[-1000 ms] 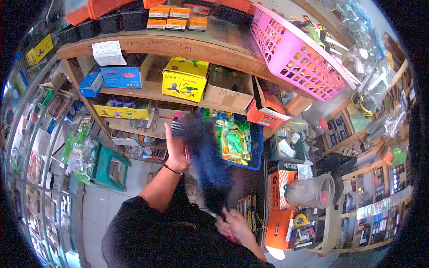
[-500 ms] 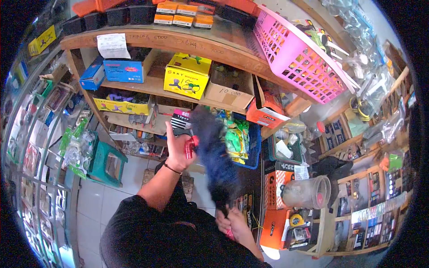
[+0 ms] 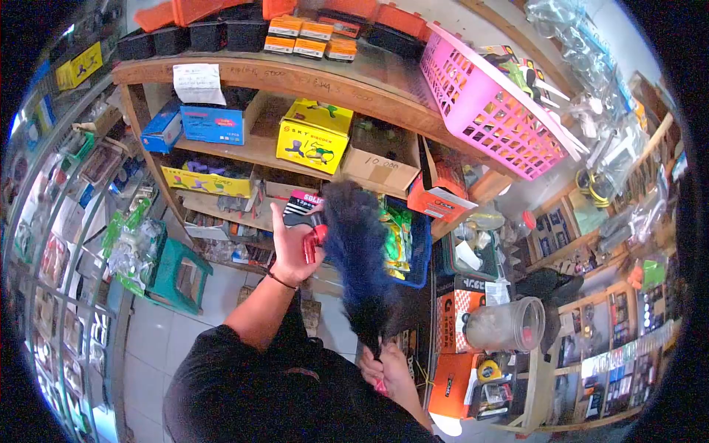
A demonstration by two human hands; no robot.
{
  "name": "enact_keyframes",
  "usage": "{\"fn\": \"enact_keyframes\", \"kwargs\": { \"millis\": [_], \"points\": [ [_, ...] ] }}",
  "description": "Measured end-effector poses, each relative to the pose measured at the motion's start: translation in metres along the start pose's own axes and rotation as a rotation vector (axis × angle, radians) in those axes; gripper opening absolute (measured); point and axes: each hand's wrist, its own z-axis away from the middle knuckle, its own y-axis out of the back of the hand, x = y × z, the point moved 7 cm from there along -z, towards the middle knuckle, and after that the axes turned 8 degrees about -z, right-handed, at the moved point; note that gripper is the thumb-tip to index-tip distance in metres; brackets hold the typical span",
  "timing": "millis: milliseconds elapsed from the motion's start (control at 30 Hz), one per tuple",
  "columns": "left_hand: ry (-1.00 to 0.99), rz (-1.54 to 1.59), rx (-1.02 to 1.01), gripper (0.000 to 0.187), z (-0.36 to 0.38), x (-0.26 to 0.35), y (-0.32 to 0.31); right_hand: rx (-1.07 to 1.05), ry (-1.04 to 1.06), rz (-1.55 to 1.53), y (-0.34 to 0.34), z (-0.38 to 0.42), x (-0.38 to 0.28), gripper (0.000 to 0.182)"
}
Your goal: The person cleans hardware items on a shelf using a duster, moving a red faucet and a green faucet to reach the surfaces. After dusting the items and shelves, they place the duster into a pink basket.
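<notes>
My left hand (image 3: pixel 292 255) is raised before the shelves, with a small red tap with a dark upper part (image 3: pixel 315 242) against its palm and fingers. Low at the right, my right hand (image 3: pixel 388 369) is wrapped round the handle of a feather duster (image 3: pixel 358 258), whose dark blue-black feathers point up. The feathers reach right beside the tap and overlap part of the shelf. Behind my left hand shows a black and pink box (image 3: pixel 301 205), partly covered. Green and yellow packets (image 3: pixel 397 240) in a blue basket (image 3: pixel 419 258) are partly hidden behind the feathers.
On the wooden shelves stand a yellow box (image 3: pixel 315 136), a cardboard box (image 3: pixel 380 159) and a blue box (image 3: pixel 214 125). A pink basket (image 3: pixel 495 111) overhangs the top shelf. A green stool (image 3: pixel 181 273) is at left; a clear plastic jar (image 3: pixel 506 325) lies at right.
The view has shifted slightly, so the shelves sit a little lower and further right. The duster's feathers are less blurred. Both hands keep their hold.
</notes>
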Motion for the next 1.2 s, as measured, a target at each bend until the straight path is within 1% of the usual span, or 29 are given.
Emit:
{"fn": "enact_keyframes", "kwargs": {
  "millis": [33, 67, 100, 133, 167, 200, 233, 267, 300, 367, 400, 433, 467, 500, 533, 600, 633, 667, 700, 767, 833, 900, 933, 967, 1033, 1067, 1100, 1167, 1200],
  "points": [
    [0.011, 0.034, 0.009, 0.092, 0.002, 0.001, -0.005, 0.030, -0.013, -0.015, 0.001, -0.001, 0.001, 0.035],
    [-0.014, 0.009, -0.050, 0.091, 0.001, 0.000, -0.016, -0.069, -0.008, 0.034, 0.004, -0.005, 0.012, 0.035],
    [-0.035, -0.018, -0.108, 0.090, 0.001, 0.000, -0.028, -0.074, -0.006, 0.029, 0.003, -0.005, 0.013, 0.035],
    [-0.094, -0.368, 0.080, 0.089, -0.002, -0.001, -0.004, -0.076, -0.011, 0.095, 0.002, -0.004, 0.014, 0.035],
    [-0.080, -0.317, 0.040, 0.090, -0.001, -0.002, -0.004, -0.077, -0.017, 0.163, 0.000, -0.002, 0.014, 0.036],
    [-0.033, -0.218, 0.119, 0.091, 0.003, 0.000, -0.013, 0.052, -0.012, 0.044, -0.002, 0.003, 0.004, 0.035],
    [0.012, -0.117, 0.199, 0.091, 0.009, 0.001, -0.017, 0.051, -0.017, 0.047, 0.003, 0.001, 0.005, 0.035],
    [0.106, -0.003, -0.287, 0.092, 0.011, 0.002, -0.001, -0.005, 0.019, 0.045, 0.007, -0.004, 0.005, 0.034],
    [0.062, -0.138, -0.191, 0.092, 0.009, 0.005, 0.029, -0.063, 0.056, 0.040, 0.007, -0.007, 0.003, 0.033],
    [-0.063, -0.115, 0.010, 0.091, 0.004, 0.000, -0.037, -0.103, -0.083, 0.007, 0.002, -0.004, 0.024, 0.031],
    [-0.106, -0.474, 0.102, 0.090, -0.002, -0.003, 0.004, -0.102, -0.083, 0.021, -0.002, -0.004, 0.022, 0.029],
    [-0.073, -0.356, 0.009, 0.087, -0.005, -0.004, -0.007, -0.100, -0.086, 0.036, -0.005, -0.003, 0.019, 0.028],
    [-0.061, -0.230, 0.088, 0.089, -0.001, -0.003, -0.007, -0.103, -0.085, 0.033, -0.004, -0.004, 0.017, 0.028],
    [-0.051, -0.099, 0.168, 0.090, 0.004, -0.001, -0.021, -0.109, -0.040, -0.071, -0.001, -0.006, 0.010, 0.031],
    [-0.021, -0.073, 0.083, 0.093, 0.004, -0.001, -0.013, -0.114, 0.003, -0.173, 0.001, -0.006, 0.005, 0.033],
    [0.048, -0.029, -0.087, 0.098, 0.005, 0.001, -0.013, -0.114, -0.024, -0.076, -0.003, -0.006, 0.015, 0.031],
    [-0.054, -0.086, 0.025, 0.098, 0.000, 0.000, -0.027, -0.114, -0.045, 0.016, -0.006, -0.004, 0.020, 0.029],
    [-0.082, -0.222, 0.060, 0.095, -0.002, 0.000, -0.009, -0.084, -0.055, 0.136, -0.010, -0.001, 0.019, 0.030],
    [-0.105, -0.358, 0.100, 0.092, -0.004, 0.001, 0.007, -0.083, -0.053, 0.132, -0.010, -0.001, 0.017, 0.030],
    [0.010, -0.089, 0.147, 0.090, 0.008, 0.001, -0.025, -0.010, 0.056, -0.042, -0.004, 0.001, 0.003, 0.029],
    [-0.082, -0.188, 0.172, 0.091, 0.003, 0.012, -0.010, -0.023, 0.055, -0.067, 0.000, -0.005, 0.006, 0.030],
    [-0.044, -0.154, -0.131, 0.091, 0.002, 0.007, -0.030, -0.153, -0.050, 0.077, -0.010, -0.007, 0.022, 0.035],
    [-0.087, -0.337, 0.038, 0.093, -0.005, 0.007, -0.003, -0.040, -0.102, 0.112, -0.012, -0.003, 0.024, 0.035],
    [-0.068, -0.290, 0.013, 0.094, -0.005, 0.006, 0.002, -0.047, -0.100, 0.107, -0.014, -0.003, 0.023, 0.035],
    [-0.067, -0.191, 0.137, 0.095, 0.006, 0.013, -0.017, 0.037, -0.017, -0.172, -0.006, -0.002, 0.011, 0.035],
    [-0.048, 0.103, -0.073, 0.097, 0.005, 0.017, -0.002, -0.007, 0.055, -0.104, -0.004, -0.005, 0.006, 0.035],
    [-0.055, -0.179, 0.148, 0.098, 0.008, 0.014, 0.002, -0.007, 0.050, -0.105, 0.002, -0.009, 0.011, 0.035],
    [-0.035, -0.199, 0.077, 0.100, 0.007, 0.011, -0.023, -0.165, -0.146, -0.074, 0.000, -0.013, 0.035, 0.031],
    [-0.081, -0.281, 0.041, 0.103, -0.002, 0.012, -0.023, -0.162, -0.187, 0.031, -0.003, -0.012, 0.037, 0.031]
  ]
}}
